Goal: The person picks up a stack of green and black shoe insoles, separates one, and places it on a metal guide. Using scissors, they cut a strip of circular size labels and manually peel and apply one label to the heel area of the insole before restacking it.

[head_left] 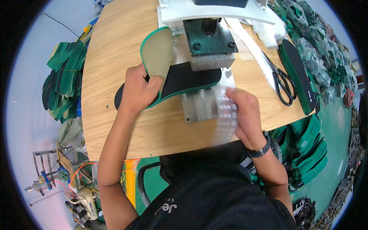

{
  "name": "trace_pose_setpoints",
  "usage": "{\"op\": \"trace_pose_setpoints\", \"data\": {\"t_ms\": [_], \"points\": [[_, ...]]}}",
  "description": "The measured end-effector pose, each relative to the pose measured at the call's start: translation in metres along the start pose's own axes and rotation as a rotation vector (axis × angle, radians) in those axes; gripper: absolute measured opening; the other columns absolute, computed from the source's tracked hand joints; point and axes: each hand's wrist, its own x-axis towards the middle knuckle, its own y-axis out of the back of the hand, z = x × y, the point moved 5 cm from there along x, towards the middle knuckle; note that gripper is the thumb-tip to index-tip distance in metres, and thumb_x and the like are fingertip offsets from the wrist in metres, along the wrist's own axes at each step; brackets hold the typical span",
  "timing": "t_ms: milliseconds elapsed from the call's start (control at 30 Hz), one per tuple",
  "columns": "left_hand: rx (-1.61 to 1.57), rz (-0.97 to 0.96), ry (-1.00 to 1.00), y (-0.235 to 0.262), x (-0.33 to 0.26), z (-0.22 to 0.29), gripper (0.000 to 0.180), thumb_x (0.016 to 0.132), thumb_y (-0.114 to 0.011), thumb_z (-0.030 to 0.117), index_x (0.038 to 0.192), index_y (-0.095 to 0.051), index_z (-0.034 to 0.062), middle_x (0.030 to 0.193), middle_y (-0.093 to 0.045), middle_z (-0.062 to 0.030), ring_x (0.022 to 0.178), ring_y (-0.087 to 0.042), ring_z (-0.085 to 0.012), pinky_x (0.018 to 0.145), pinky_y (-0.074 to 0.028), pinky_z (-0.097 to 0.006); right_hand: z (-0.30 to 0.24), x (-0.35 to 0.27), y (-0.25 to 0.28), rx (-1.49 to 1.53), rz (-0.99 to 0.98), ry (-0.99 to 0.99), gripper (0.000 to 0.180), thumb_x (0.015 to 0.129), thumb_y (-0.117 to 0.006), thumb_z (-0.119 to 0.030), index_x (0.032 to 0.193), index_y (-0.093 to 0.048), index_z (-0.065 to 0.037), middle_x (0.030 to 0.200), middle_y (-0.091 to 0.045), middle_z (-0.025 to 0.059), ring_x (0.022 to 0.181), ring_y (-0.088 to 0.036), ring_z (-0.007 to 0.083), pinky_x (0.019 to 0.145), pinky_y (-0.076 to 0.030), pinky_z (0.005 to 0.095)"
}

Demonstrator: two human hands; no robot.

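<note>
Fingers: left hand pinching insoles lying rightward under press; right hand gripping sticker strip just beside.

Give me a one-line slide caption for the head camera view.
Left hand holds green-edged insoles under a press; right hand holds a translucent dotted strip.

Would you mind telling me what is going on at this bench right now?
A person sits at a wooden table. The left hand presses a black insole with green edging under a small press, with a second insole propped above it. The right hand holds a blurred strip of round stickers. Scissors lie to the right.
</note>
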Motion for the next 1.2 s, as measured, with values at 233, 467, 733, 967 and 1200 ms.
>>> {"op": "trace_pose_setpoints", "data": {"t_ms": [233, 467, 733, 967, 1200], "points": [[-0.019, 0.002, -0.011, -0.003, -0.002, 0.006, 0.014, 0.071, -0.051, 0.009, 0.079, -0.054, -0.0022, 0.058, -0.048, -0.0145, 0.051, -0.041, -0.0218, 0.052, -0.039, -0.032, -0.01, -0.008, -0.015, 0.026, 0.06, 0.142, 0.019, 0.093, -0.054, -0.017, 0.089, -0.062, 0.0, 0.075, -0.063, 0.0033, 0.06, -0.059, 0.0074, 0.055, -0.047, 0.0198], [-0.009, -0.031, -0.041, -0.003, -0.002, 0.008, 0.014, 0.073, -0.051, 0.01, 0.08, -0.052, -0.0024, 0.062, -0.05, -0.0169, 0.054, -0.043, -0.0276, 0.055, -0.041, -0.034, -0.006, -0.009, -0.009, 0.178, 0.117, 0.209, 0.021, 0.094, -0.055, -0.018, 0.095, -0.061, 0.001, 0.082, -0.066, 0.0075, 0.067, -0.063, 0.0112, 0.061, -0.052, 0.0241], [-0.064, -0.03, -0.081, -0.005, -0.004, 0.005, 0.016, 0.072, -0.053, 0.008, 0.085, -0.056, -0.0022, 0.064, -0.049, -0.0179, 0.055, -0.044, -0.0271, 0.055, -0.041, -0.034, 0.01, 0.001, -0.028, 0.076, 0.017, -0.007, 0.017, 0.093, -0.055, -0.014, 0.087, -0.062, 0.0, 0.079, -0.065, 0.0069, 0.066, -0.063, 0.0119, 0.06, -0.053, 0.0249], [-0.035, -0.025, -0.149, -0.005, -0.004, 0.004, 0.024, 0.072, -0.053, 0.006, 0.094, -0.06, -0.0012, 0.067, -0.053, -0.0203, 0.056, -0.049, -0.0307, 0.055, -0.042, -0.035, 0.007, 0.004, -0.034, 0.03, -0.039, -0.047, 0.018, 0.092, -0.058, -0.015, 0.084, -0.062, 0.001, 0.076, -0.064, 0.0066, 0.062, -0.062, 0.0119, 0.056, -0.051, 0.0243], [-0.054, -0.029, -0.141, -0.004, -0.005, 0.008, 0.026, 0.073, -0.054, 0.007, 0.097, -0.061, -0.0009, 0.067, -0.055, -0.0189, 0.057, -0.051, -0.03, 0.057, -0.044, -0.034, 0.005, 0.01, -0.042, -0.008, -0.066, -0.065, 0.017, 0.09, -0.06, -0.015, 0.081, -0.063, 0.0, 0.074, -0.064, 0.0054, 0.057, -0.061, 0.0111, 0.05, -0.05, 0.0228]]}}
